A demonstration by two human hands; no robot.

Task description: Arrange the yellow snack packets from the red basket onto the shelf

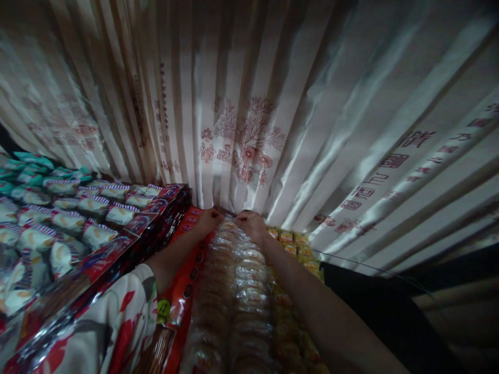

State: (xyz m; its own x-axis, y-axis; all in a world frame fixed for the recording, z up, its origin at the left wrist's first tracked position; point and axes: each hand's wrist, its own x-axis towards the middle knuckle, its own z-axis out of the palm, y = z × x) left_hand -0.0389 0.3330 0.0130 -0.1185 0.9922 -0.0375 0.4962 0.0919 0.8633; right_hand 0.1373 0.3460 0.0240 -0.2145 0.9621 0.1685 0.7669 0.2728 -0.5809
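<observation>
Both my arms reach forward over rows of clear-wrapped round pastries [251, 280]. My left hand [208, 222] is at the far left corner of these rows, thumb and fingers pinched together. Opposite it, at the far right corner, my right hand [251, 224] is closed in a similar pinch. Whatever lies between the fingertips is too small and dim to name. Right behind both hands hangs a pale pleated curtain [241, 67] printed with red-brown trees, figures and characters. Its lower part meets the far end of the pastries.
Red-orange packets [187, 259] lie along the left of the pastries, beside dark red glossy packs [128, 234]. Further left are many small white striped packets [93, 205] and green ones [33, 161]. Small yellow packets [286, 236] sit on the right, near a dark area and a thin cord [362, 264].
</observation>
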